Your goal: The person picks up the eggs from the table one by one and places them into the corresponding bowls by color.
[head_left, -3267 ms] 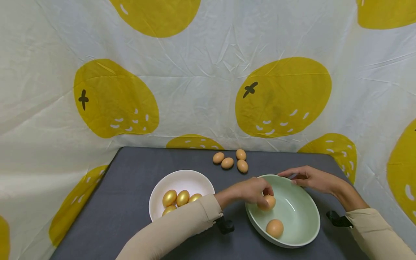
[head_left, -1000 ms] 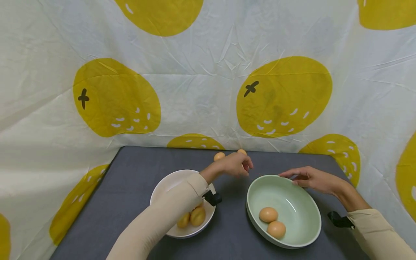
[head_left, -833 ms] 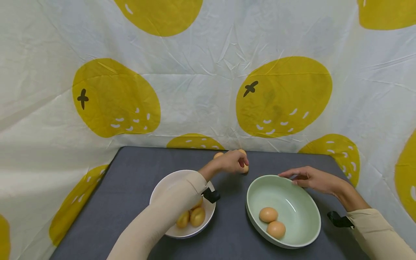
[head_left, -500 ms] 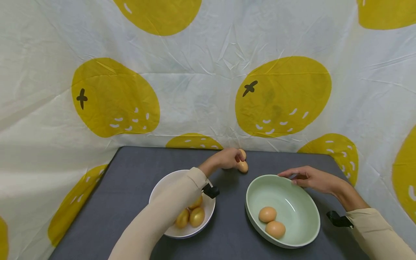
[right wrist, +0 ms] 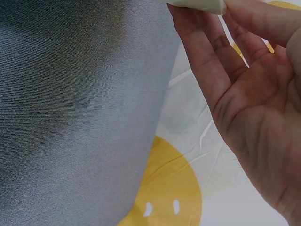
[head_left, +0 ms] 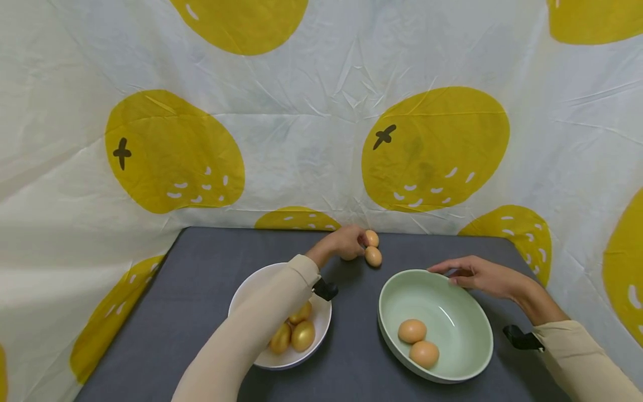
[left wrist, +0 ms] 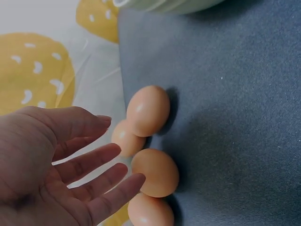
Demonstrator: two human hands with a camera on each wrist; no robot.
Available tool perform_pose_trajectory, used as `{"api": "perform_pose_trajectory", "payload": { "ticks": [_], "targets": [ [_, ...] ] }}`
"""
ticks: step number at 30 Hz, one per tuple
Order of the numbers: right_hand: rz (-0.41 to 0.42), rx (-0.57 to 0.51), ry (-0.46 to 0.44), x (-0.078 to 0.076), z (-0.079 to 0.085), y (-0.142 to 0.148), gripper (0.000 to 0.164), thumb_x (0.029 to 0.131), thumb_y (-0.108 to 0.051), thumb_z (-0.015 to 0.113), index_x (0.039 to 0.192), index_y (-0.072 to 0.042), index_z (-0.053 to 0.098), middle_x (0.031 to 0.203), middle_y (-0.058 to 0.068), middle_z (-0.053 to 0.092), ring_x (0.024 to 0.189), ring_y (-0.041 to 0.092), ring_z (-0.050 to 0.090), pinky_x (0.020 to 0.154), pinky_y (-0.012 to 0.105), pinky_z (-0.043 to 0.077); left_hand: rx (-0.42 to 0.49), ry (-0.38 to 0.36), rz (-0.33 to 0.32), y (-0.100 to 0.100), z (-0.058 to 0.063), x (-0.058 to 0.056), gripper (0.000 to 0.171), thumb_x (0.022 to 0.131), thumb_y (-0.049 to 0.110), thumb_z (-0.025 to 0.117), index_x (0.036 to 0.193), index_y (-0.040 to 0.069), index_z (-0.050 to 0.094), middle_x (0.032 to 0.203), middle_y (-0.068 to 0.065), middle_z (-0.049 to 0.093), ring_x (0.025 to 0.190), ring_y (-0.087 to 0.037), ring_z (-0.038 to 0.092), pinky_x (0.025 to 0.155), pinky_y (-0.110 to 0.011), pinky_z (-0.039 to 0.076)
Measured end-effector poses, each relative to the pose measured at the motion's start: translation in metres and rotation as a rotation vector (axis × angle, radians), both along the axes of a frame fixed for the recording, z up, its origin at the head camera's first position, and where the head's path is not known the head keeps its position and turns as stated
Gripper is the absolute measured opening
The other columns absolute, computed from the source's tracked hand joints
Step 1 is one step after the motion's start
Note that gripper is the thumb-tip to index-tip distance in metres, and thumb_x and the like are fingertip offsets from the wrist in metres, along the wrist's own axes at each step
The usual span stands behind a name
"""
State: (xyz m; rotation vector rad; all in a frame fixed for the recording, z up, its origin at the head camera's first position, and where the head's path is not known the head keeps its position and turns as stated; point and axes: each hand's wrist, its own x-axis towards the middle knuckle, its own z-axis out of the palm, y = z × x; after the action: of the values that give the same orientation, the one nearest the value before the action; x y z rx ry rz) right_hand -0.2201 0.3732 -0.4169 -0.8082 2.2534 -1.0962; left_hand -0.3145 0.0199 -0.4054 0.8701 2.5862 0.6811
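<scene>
My left hand [head_left: 346, 243], fingers spread and slightly bent, reaches over the brown eggs at the table's far edge. In the left wrist view its fingertips overlap a brown egg [left wrist: 156, 173]; contact cannot be told. Another brown egg [left wrist: 148, 110] lies beyond the thumb, and more are beside it. Two of these, a rear egg [head_left: 372, 238] and a front egg [head_left: 373, 257], show right of the hand in the head view. My right hand [head_left: 484, 275] pinches the rim of the pale green bowl [head_left: 459, 312] between thumb and fingers. Inside sit two brown eggs [head_left: 424, 354].
On the left a white bowl [head_left: 321, 329] holds golden eggs [head_left: 303, 335], partly hidden under my left sleeve [head_left: 261, 318]. The dark table [head_left: 201, 268] ends at a patterned white-and-yellow cloth [head_left: 301, 167] behind it.
My left hand has let go of a brown egg inside the green bowl and moved to the far eggs, then slid left along them. My right hand has stayed on the bowl's rim.
</scene>
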Motion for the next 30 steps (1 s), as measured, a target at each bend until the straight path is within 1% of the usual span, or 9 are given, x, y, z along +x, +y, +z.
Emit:
{"api": "perform_pose_trajectory", "payload": {
  "ticks": [5, 8, 11, 17, 21, 24, 27, 30],
  "targets": [
    [0.0, -0.011, -0.009, 0.001, 0.001, -0.001, 0.044, 0.105, -0.008, 0.051, 0.149, -0.005, 0.049, 0.147, 0.029, 0.05, 0.123, 0.01, 0.061, 0.089, 0.035, 0.058, 0.017, -0.009, -0.002, -0.001, 0.001, 0.0, 0.028, 0.096, 0.005, 0.065, 0.124, 0.001, 0.069, 0.126, -0.017, 0.067, 0.109, -0.026, 0.063, 0.094, -0.035, 0.051],
    [-0.007, -0.008, -0.01, 0.001, 0.001, -0.001, 0.044, 0.105, -0.008, 0.052, 0.149, -0.005, 0.05, 0.147, 0.028, 0.05, 0.122, 0.011, 0.062, 0.089, 0.035, 0.058, 0.024, -0.01, 0.008, 0.0, 0.0, 0.0, 0.028, 0.096, 0.004, 0.066, 0.123, 0.0, 0.069, 0.125, -0.015, 0.068, 0.109, -0.026, 0.063, 0.092, -0.033, 0.052],
    [-0.015, 0.001, -0.006, 0.001, 0.001, -0.001, 0.044, 0.105, -0.009, 0.052, 0.149, -0.007, 0.051, 0.147, 0.026, 0.051, 0.123, 0.012, 0.061, 0.089, 0.034, 0.057, 0.02, 0.0, 0.018, 0.0, -0.002, 0.0, 0.028, 0.096, 0.004, 0.065, 0.123, 0.0, 0.069, 0.123, -0.013, 0.068, 0.106, -0.024, 0.064, 0.087, -0.031, 0.052],
    [-0.008, -0.001, -0.003, 0.001, 0.0, -0.001, 0.044, 0.105, -0.008, 0.052, 0.149, -0.006, 0.05, 0.147, 0.027, 0.05, 0.124, 0.012, 0.06, 0.089, 0.034, 0.057, -0.009, 0.029, 0.012, 0.0, -0.006, -0.001, 0.024, 0.097, 0.004, 0.062, 0.118, 0.001, 0.073, 0.117, -0.011, 0.071, 0.093, -0.02, 0.065, 0.077, -0.027, 0.052],
    [0.0, 0.001, 0.011, 0.001, -0.001, -0.001, 0.044, 0.105, -0.008, 0.052, 0.149, -0.006, 0.05, 0.147, 0.027, 0.05, 0.125, 0.013, 0.06, 0.089, 0.034, 0.058, -0.016, 0.025, -0.003, -0.001, -0.007, 0.001, 0.024, 0.095, 0.001, 0.062, 0.116, 0.002, 0.073, 0.114, -0.01, 0.072, 0.091, -0.019, 0.064, 0.077, -0.027, 0.052],
    [0.001, 0.006, 0.019, 0.0, -0.001, -0.001, 0.044, 0.105, -0.008, 0.052, 0.149, -0.006, 0.05, 0.147, 0.027, 0.051, 0.125, 0.014, 0.06, 0.089, 0.034, 0.057, -0.065, 0.012, -0.02, -0.001, -0.006, 0.005, 0.027, 0.091, -0.001, 0.066, 0.117, 0.005, 0.073, 0.113, -0.008, 0.071, 0.095, -0.019, 0.064, 0.08, -0.028, 0.051],
    [-0.001, 0.004, 0.012, 0.0, -0.002, -0.001, 0.044, 0.105, -0.008, 0.052, 0.149, -0.006, 0.05, 0.147, 0.027, 0.05, 0.125, 0.013, 0.06, 0.09, 0.033, 0.057, -0.141, -0.003, -0.041, 0.0, -0.006, 0.01, 0.034, 0.085, -0.001, 0.072, 0.118, 0.008, 0.072, 0.117, -0.006, 0.069, 0.096, -0.018, 0.061, 0.081, -0.027, 0.05],
    [0.002, 0.001, 0.011, 0.0, -0.002, 0.0, 0.044, 0.105, -0.007, 0.052, 0.149, -0.005, 0.05, 0.147, 0.028, 0.05, 0.125, 0.012, 0.06, 0.09, 0.033, 0.057, -0.227, -0.02, -0.082, 0.004, -0.006, 0.016, 0.034, 0.086, 0.004, 0.075, 0.119, 0.01, 0.072, 0.12, -0.005, 0.067, 0.1, -0.018, 0.06, 0.083, -0.028, 0.05]
  ]
}}
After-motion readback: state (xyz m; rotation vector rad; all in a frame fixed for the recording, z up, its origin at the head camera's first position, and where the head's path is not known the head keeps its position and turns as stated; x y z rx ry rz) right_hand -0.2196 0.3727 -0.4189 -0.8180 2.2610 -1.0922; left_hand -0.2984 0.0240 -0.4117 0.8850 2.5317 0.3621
